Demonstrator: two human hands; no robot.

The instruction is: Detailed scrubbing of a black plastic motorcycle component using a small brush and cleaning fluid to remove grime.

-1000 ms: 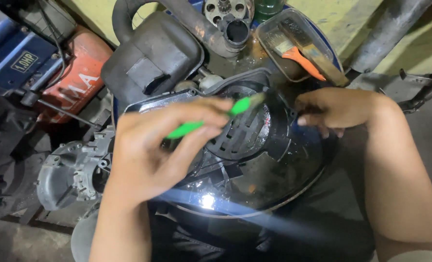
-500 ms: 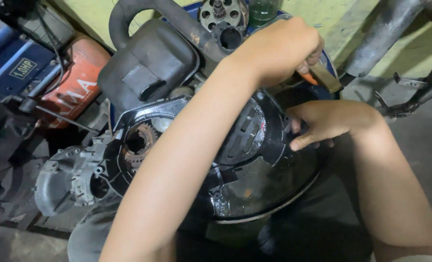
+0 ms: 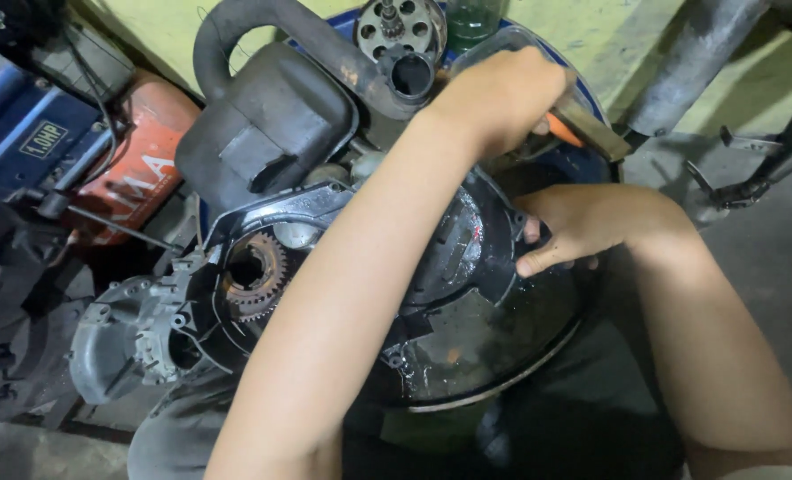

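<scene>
A black, wet engine cover [image 3: 454, 333] lies tilted over a dark round basin [image 3: 512, 384]. My right hand [image 3: 583, 229] grips the cover's right edge, thumb on top. My left arm crosses over the cover to the upper right. There my left hand [image 3: 503, 93] is closed around an orange-handled brush [image 3: 563, 130] lying in a clear plastic container [image 3: 503, 43]. A rusty toothed gear [image 3: 256, 277] shows in the opening at the cover's left end.
A black air box with a curved hose [image 3: 263, 133] stands behind the cover. A grey metal engine casing [image 3: 120, 342] lies at the left, with an orange machine [image 3: 143, 169] and a blue one [image 3: 18, 147] beyond. A grey pipe [image 3: 689, 62] leans at the top right.
My left hand, which held a green brush over the cover, has swung up and right to the orange-handled brush in the container. My right hand stays on the cover's edge.
</scene>
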